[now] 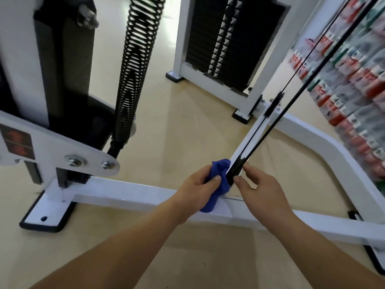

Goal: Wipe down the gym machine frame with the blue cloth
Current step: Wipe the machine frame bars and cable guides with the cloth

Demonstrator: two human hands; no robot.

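My left hand (198,184) grips the bunched blue cloth (218,174) and holds it against the lower end of a slanted white frame bar (248,138), just above the low white base bar (129,191). A tail of the cloth hangs down over that base bar. My right hand (258,184) pinches the black cable fitting (234,174) that runs along the slanted bar, right beside the cloth.
Two black cables (312,65) rise to the upper right. A black coil spring (133,69) and a white pivot plate (62,151) stand on the left. A weight stack (220,38) in a white frame is behind. Stacked packaged goods (354,80) line the right. The floor is tan.
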